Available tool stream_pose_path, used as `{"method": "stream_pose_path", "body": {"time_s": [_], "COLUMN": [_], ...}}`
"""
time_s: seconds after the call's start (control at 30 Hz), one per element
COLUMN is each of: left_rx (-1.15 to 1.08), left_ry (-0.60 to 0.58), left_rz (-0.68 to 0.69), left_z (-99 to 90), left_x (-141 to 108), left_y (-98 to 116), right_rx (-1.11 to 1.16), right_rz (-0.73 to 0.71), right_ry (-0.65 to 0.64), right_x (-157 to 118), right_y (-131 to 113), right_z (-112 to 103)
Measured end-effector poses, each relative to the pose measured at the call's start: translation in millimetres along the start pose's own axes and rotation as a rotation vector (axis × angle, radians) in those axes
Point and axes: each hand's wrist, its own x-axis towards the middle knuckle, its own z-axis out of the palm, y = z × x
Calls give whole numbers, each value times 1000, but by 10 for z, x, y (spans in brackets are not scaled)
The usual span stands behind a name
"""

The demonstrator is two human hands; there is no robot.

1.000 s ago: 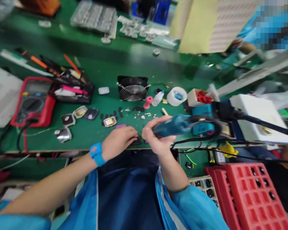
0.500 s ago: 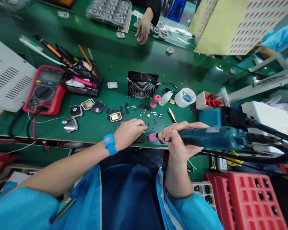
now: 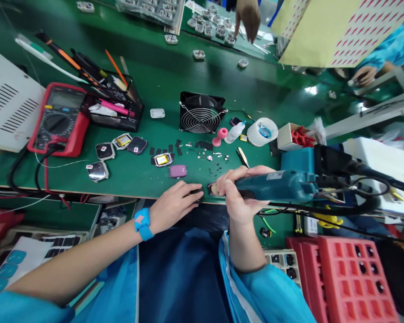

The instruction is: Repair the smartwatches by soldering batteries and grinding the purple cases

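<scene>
My right hand (image 3: 239, 193) is wrapped round a teal corded hand tool (image 3: 278, 186). The tool lies nearly level, its pale tip (image 3: 218, 188) pointing left at a small purple piece (image 3: 211, 188) by the table's front edge. My left hand (image 3: 175, 204) is just left of the tip, with thumb and fingers closed on a small dark flat part (image 3: 197, 191). Behind that hand lies a purple cover (image 3: 178, 171). A watch-like case with a yellow battery (image 3: 162, 159) sits further back, close to black pads and tiny loose parts (image 3: 209, 158).
A fan (image 3: 202, 114) stands mid-table, with a pink dispenser (image 3: 219, 137), a bottle (image 3: 234, 133) and a white tub (image 3: 262, 132) to its right. At left are a red multimeter (image 3: 60, 121) and a pen holder (image 3: 134, 103). Across the table is a co-worker's hand (image 3: 248, 20).
My left hand has moved left and toward me, uncovering the purple cover, and now grips the dark part. The tool tip covers more of the purple piece. A co-worker's hand has moved right.
</scene>
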Motion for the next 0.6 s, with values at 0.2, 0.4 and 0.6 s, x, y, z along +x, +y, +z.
{"method": "stream_pose_path", "body": {"time_s": [0.2, 0.4, 0.6], "left_rx": [-49, -58, -42], "left_ry": [19, 26, 33], "left_rz": [-4, 14, 36], "left_z": [-1, 19, 21], "left_x": [30, 12, -6], "left_y": [-59, -90, -97], "right_rx": [11, 6, -26], "right_rz": [7, 10, 66], "right_ry": [-60, -68, -93], "right_x": [14, 14, -25], "right_y": [92, 113, 156], "right_z": [81, 98, 61]}}
